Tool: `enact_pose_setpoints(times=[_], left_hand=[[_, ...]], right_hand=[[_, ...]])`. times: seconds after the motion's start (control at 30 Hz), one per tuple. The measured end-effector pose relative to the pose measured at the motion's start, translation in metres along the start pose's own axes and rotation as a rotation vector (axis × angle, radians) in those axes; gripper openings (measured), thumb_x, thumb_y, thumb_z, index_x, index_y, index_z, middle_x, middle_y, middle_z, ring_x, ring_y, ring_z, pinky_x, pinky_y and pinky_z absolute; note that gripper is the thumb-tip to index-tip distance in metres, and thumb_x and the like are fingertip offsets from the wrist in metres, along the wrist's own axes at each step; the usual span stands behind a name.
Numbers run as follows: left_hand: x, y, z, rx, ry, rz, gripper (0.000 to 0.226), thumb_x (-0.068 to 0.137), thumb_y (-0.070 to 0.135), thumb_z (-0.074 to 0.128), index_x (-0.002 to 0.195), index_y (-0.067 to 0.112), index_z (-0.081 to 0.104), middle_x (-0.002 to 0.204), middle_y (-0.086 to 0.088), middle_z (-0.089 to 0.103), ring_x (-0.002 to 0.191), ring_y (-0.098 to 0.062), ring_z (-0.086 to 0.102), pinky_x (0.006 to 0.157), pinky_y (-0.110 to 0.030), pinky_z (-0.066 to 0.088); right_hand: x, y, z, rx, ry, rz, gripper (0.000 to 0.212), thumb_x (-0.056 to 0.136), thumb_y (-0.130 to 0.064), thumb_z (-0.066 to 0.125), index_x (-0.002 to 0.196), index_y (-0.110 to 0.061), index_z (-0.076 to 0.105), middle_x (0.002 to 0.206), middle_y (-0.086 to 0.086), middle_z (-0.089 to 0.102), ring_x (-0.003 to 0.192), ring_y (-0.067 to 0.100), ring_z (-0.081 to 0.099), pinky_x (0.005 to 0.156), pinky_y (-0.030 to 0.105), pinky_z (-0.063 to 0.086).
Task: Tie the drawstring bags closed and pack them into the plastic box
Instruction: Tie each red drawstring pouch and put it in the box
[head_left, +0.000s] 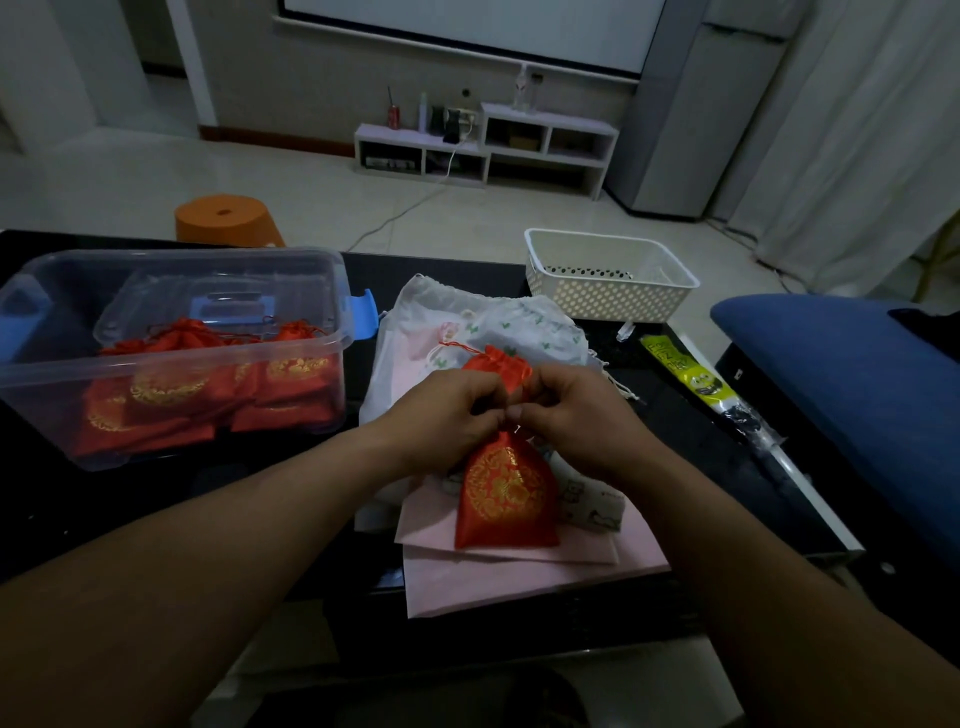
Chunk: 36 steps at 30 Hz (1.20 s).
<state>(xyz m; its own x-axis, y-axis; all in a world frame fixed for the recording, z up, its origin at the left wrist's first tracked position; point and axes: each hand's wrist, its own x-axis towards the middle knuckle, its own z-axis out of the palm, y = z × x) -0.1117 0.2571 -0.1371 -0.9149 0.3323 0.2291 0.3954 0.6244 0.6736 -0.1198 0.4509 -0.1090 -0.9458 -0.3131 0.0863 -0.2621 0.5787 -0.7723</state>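
Red satin with a gold round pattern: one drawstring bag (506, 493) lies at the near middle of the black table (156, 509), on top of flat pink cloth bags (519, 577). Its body points toward the viewer and its gathered mouth points away.

The left hand (447, 410) and right hand (576, 415) meet at the neck of this bag. The fingers of both hands are curled tight and pinch the neck, with the thumbs nearly touching each other. Neither hand shows an open palm. The ruffled top of the bag stands out just beyond the knuckles, and a thin red cord (457, 345) trails off to the far left of it. Whether the fingers hold the cord itself or only the cloth cannot be told.

The clear plastic box (208, 349) stands on the left of the table, well apart from the hands. It has a blue latch (366, 312) on its right end. Several red bags (171, 384) of the same kind lie inside it, along the bottom.

White bags with a green print (530, 327) lie just beyond the hands. A white perforated basket (608, 301) stands at the far right of the table. A green and yellow packet (685, 369) lies near the right edge. An orange stool (228, 218) stands on the floor beyond the table.
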Motion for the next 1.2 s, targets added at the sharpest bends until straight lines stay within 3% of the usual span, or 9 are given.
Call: enact_pose_setpoints(times=[0.23,0.4,0.6,0.93,1.07,1.2], left_hand=[[0.0,0.001,-0.008,-0.008,-0.105,0.002,0.009,0.1,0.024,0.067,0.092,0.019,0.065,0.08,0.007,0.064,0.065,0.002,0.057,0.06,-0.019,0.043],[-0.001,0.004,-0.003,0.012,-0.059,0.002,0.008,0.097,0.019,0.065,0.09,0.022,0.063,0.081,0.004,0.064,0.075,-0.012,0.06,0.068,-0.033,0.049],[0.0,0.003,-0.008,-0.015,-0.089,-0.013,0.007,0.1,0.022,0.066,0.096,0.019,0.07,0.083,0.007,0.067,0.073,-0.003,0.061,0.063,-0.018,0.046],[-0.003,0.003,-0.014,-0.023,-0.116,-0.038,0.017,0.099,0.026,0.07,0.091,0.013,0.062,0.073,0.008,0.063,0.058,0.001,0.058,0.054,-0.017,0.045],[-0.007,0.001,-0.017,0.031,-0.121,-0.016,0.018,0.1,0.026,0.068,0.089,0.016,0.058,0.076,0.006,0.063,0.063,-0.002,0.057,0.057,-0.019,0.045],[-0.013,0.0,-0.019,0.056,-0.138,-0.003,0.017,0.102,0.02,0.063,0.088,0.016,0.056,0.079,0.0,0.061,0.068,-0.009,0.055,0.059,-0.021,0.042]], right_hand=[[0.001,0.0,-0.001,0.003,-0.023,0.016,0.006,0.089,-0.011,0.077,0.089,-0.011,0.071,0.078,0.007,0.075,0.073,0.025,0.074,0.074,0.05,0.062],[0.0,0.0,-0.001,-0.004,-0.019,0.001,0.008,0.088,-0.011,0.078,0.088,-0.009,0.071,0.079,0.007,0.075,0.076,0.028,0.073,0.074,0.051,0.061],[-0.002,-0.005,-0.001,-0.009,-0.016,-0.007,0.009,0.086,-0.013,0.08,0.088,-0.01,0.072,0.079,0.008,0.075,0.075,0.027,0.073,0.074,0.051,0.061],[-0.003,-0.003,0.0,0.01,-0.012,0.051,0.009,0.089,-0.012,0.077,0.083,-0.012,0.07,0.072,0.005,0.074,0.064,0.015,0.071,0.072,0.046,0.062],[-0.001,0.002,-0.002,0.007,0.005,0.132,0.011,0.091,-0.011,0.074,0.082,-0.006,0.07,0.074,0.012,0.073,0.067,0.024,0.071,0.072,0.047,0.061],[0.0,0.002,-0.003,0.114,-0.035,0.213,0.018,0.095,-0.005,0.068,0.076,-0.005,0.068,0.066,0.008,0.065,0.063,0.02,0.063,0.066,0.039,0.057]])
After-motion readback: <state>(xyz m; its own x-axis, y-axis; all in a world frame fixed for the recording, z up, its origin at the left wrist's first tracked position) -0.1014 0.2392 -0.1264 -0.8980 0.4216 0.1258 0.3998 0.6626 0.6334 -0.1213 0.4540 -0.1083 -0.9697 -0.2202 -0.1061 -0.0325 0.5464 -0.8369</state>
